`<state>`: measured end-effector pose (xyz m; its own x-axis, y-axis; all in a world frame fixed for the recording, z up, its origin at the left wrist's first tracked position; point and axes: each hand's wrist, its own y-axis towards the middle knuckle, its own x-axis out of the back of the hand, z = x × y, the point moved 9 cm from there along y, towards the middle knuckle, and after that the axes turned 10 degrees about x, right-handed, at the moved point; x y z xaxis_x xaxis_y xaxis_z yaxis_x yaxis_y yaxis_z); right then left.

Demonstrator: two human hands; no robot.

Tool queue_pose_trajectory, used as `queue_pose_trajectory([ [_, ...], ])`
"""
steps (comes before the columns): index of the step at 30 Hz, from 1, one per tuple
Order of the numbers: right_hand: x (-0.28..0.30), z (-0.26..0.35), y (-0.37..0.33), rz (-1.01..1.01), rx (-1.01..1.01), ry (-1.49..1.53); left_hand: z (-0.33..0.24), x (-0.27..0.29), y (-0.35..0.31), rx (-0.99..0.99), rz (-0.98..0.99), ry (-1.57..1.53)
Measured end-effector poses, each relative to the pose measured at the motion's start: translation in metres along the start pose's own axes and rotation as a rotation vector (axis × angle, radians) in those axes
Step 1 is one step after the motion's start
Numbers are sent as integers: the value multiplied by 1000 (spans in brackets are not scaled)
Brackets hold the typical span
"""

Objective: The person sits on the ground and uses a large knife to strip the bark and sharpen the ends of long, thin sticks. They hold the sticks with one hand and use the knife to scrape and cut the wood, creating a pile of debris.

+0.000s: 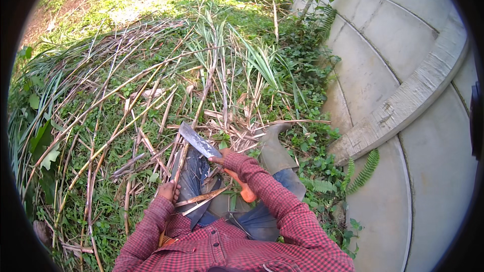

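From the head view, we see a flat, scuffed metal blade (pixel 198 140) slanting up-left from our right hand (pixel 218 157), which grips its base; the smooth orange piece (pixel 244 188) below may be its handle. Our left hand (pixel 169 191), lower, curls around a slender, woody stalk (pixel 182 161).

- The left hand (pixel 169 191) grips a brown stalk (pixel 182 158) above the lap.
- The right hand (pixel 219 157) holds a knife (pixel 198 140), its wide, whitish-marked blade over the stalk.
- An orange piece (pixel 246 192) shows beside the right sleeve (pixel 262 176).
- Long stalks (pixel 121 131) lie across the grass (pixel 113 153).
- A greenish boot (pixel 276 148) rests near a fern (pixel 364 172).
- A grey wall (pixel 375 55) stands at right.
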<state>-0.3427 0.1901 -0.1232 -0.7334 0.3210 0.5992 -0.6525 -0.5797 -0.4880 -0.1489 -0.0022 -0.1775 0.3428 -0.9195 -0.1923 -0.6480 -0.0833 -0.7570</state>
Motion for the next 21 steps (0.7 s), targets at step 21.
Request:
queue_pose_trajectory([
  [21, 34, -33, -81, -263, -57, 530, -38, 47, 49, -502, -366, 192],
])
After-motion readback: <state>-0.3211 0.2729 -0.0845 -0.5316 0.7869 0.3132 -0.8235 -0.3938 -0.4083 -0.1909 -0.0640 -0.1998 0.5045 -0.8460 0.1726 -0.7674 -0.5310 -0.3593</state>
